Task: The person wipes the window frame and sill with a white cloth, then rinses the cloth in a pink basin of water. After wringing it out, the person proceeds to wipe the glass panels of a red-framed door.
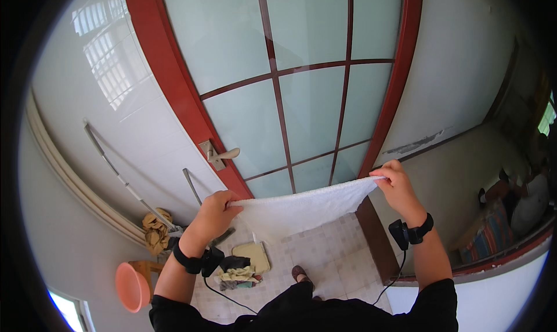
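A white cloth, towel-like in texture (304, 210), hangs stretched between my two hands in front of a red-framed door with frosted glass panes (311, 101). My left hand (217, 212) pinches its left upper corner between thumb and fingers. The right upper corner is gripped by my right hand (394, 184), which is held a little higher in the picture. Both wrists wear black straps with small black devices and cables. The cloth's top edge is nearly straight, and its lower part hangs loose over the tiled floor (335, 262).
A metal door handle (219, 156) is left of the cloth. Poles lean against the left wall near a brown crumpled cloth (156, 232). A pink basin (132, 287), a pile of rags (238, 274) and a beige mat (254, 257) are low left. People sit at far right.
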Available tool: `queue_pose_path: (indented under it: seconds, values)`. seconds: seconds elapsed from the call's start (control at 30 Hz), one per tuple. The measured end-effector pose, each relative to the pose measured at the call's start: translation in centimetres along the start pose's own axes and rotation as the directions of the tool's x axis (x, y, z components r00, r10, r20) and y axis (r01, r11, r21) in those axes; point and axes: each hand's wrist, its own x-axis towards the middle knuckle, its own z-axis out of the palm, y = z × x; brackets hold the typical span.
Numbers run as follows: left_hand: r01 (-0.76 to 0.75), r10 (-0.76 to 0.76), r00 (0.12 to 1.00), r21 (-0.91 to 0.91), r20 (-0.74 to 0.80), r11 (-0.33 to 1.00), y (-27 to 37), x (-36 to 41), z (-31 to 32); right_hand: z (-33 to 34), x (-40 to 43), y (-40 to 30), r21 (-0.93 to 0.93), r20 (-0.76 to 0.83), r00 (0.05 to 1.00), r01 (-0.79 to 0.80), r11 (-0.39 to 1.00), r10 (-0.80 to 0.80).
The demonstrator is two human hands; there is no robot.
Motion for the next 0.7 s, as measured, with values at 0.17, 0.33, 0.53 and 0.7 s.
queue_pose_path:
  seconds: [0.17, 0.33, 0.53, 0.7]
  values:
    - [-0.303, 0.282, 0.941, -0.095, -0.186, 0.948, -2.1, 2.5, 0.7, -0.5, 0.7, 2.8, 0.111, 0.121, 0.984, 0.116, 0.987, -0.129]
    - [0.061, 0.112, 0.966, -0.621, 0.235, 0.782, -1.8, 4.4, -1.2, -4.9, 2.1, 3.9, 0.486, 0.413, 0.903, -0.329, 0.810, 0.119]
    - [0.049, 0.229, 0.972, -0.999, 0.050, 0.008, 4.4, 9.7, -1.5, -7.7, 8.6, -0.6, 0.937, 0.250, 0.953, -0.282, 0.206, 0.170]
    - [0.122, 0.202, 0.979, -0.846, 0.018, -0.519, 3.6, 12.2, 12.1, 4.3, 4.7, 5.7, 0.887, 0.225, 0.960, -0.131, -0.444, 0.166]
